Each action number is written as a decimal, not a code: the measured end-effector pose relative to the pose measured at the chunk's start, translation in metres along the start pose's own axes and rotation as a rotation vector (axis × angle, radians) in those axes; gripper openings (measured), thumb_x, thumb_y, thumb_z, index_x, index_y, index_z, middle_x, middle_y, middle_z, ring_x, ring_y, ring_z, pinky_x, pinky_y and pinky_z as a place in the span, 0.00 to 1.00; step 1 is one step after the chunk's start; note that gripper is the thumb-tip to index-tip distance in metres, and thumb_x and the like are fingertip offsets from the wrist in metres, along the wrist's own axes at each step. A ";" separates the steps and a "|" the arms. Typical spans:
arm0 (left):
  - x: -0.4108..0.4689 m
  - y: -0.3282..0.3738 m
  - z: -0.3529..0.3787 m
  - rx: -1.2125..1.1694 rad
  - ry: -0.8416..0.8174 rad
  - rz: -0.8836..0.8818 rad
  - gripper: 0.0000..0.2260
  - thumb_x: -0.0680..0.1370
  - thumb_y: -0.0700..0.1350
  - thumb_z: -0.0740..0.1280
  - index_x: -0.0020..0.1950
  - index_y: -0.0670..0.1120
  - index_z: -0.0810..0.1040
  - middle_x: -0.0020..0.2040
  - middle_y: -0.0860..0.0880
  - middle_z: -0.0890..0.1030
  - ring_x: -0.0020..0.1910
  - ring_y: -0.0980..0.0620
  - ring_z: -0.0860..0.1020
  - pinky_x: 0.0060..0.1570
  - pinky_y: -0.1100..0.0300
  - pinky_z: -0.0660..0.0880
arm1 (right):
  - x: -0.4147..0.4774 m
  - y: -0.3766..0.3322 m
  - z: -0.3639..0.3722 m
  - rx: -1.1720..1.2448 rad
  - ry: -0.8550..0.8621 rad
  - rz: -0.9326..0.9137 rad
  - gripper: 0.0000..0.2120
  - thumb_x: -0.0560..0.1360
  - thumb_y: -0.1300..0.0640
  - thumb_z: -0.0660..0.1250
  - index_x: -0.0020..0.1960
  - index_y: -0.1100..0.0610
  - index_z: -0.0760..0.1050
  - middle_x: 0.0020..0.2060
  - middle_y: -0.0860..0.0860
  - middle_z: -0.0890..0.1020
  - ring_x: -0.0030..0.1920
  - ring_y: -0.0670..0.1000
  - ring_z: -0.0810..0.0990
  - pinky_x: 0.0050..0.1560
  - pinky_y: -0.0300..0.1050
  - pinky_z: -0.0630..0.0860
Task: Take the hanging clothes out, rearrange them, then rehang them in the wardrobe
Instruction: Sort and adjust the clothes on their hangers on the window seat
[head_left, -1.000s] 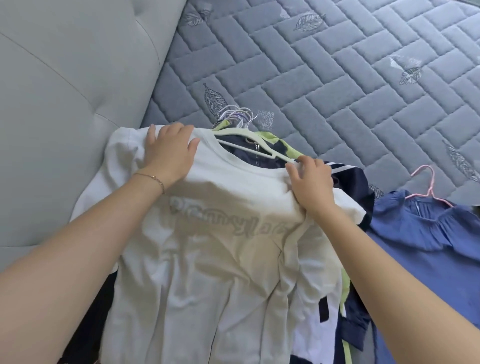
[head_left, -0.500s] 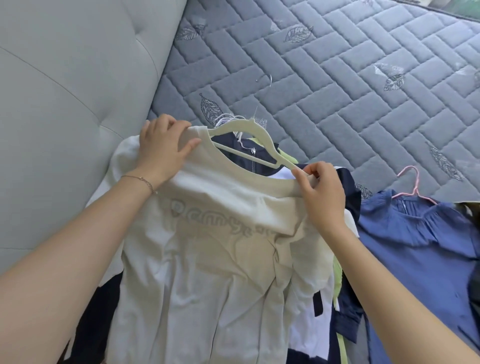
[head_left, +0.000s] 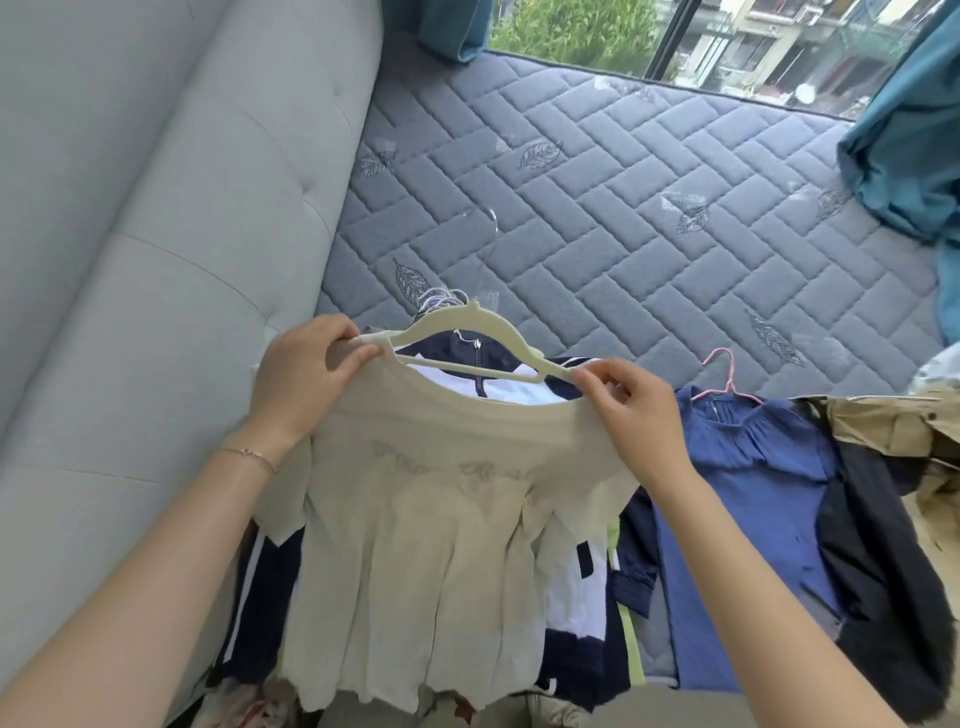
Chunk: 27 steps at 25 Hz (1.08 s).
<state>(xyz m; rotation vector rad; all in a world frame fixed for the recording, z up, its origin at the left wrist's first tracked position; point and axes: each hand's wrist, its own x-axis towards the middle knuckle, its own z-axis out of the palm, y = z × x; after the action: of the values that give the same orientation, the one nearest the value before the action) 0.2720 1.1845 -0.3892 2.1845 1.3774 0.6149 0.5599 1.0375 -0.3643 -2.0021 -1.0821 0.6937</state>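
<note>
Lifted off the pile since the earlier frames, the cream T-shirt (head_left: 415, 519) is now held up in the air, and more of its cream hanger (head_left: 467, 332) has been bared above the neckline.

Several slips are judged possible from here. The hanger sits only half inside the collar, so the shirt could slide off one arm if either shoulder is released too soon. The neckline is drawn taut between the two grips and could be stretched by a harder pull. The hanger's hook is faint and hard to make out. It hangs close above a bunch of pale hooks (head_left: 441, 301) and could be snagged there, dragging the navy garment (head_left: 467, 358) along.

The shirt is spread between the hands and hangs down toward the person. The left hand (head_left: 306, 379) is clamped on the left shoulder of the shirt at the hanger's end. The right hand (head_left: 634, 415) pinches the right shoulder at the other end, the two well apart. Beneath, the remaining clothes lie on the quilted mattress (head_left: 623, 208) beside the grey headboard (head_left: 156, 208). A blue blouse (head_left: 753, 467) on a pink hanger (head_left: 727, 374) lies just right of the right hand.
</note>
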 end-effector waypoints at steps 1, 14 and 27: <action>-0.008 0.010 -0.013 -0.004 -0.001 -0.008 0.11 0.78 0.53 0.68 0.42 0.46 0.76 0.39 0.52 0.78 0.40 0.49 0.73 0.42 0.56 0.65 | -0.013 -0.010 -0.009 -0.013 -0.019 -0.015 0.06 0.75 0.50 0.70 0.41 0.50 0.81 0.34 0.39 0.80 0.35 0.39 0.73 0.37 0.32 0.66; -0.120 0.179 -0.092 -0.038 -0.098 0.037 0.06 0.75 0.52 0.71 0.44 0.50 0.81 0.43 0.57 0.81 0.43 0.57 0.74 0.42 0.62 0.64 | -0.199 -0.045 -0.153 -0.104 0.194 0.086 0.07 0.74 0.46 0.69 0.37 0.39 0.76 0.35 0.38 0.81 0.39 0.42 0.76 0.37 0.41 0.70; -0.244 0.400 0.027 -0.005 -0.190 0.108 0.06 0.75 0.55 0.71 0.43 0.54 0.79 0.39 0.57 0.80 0.41 0.53 0.76 0.39 0.56 0.67 | -0.344 0.078 -0.363 -0.104 0.338 0.274 0.06 0.72 0.45 0.69 0.38 0.45 0.80 0.30 0.37 0.78 0.36 0.43 0.76 0.35 0.42 0.66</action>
<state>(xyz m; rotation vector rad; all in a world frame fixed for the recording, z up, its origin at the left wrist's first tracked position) 0.4708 0.8074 -0.1939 2.2605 1.1654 0.4350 0.6928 0.5848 -0.1808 -2.2816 -0.6639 0.4180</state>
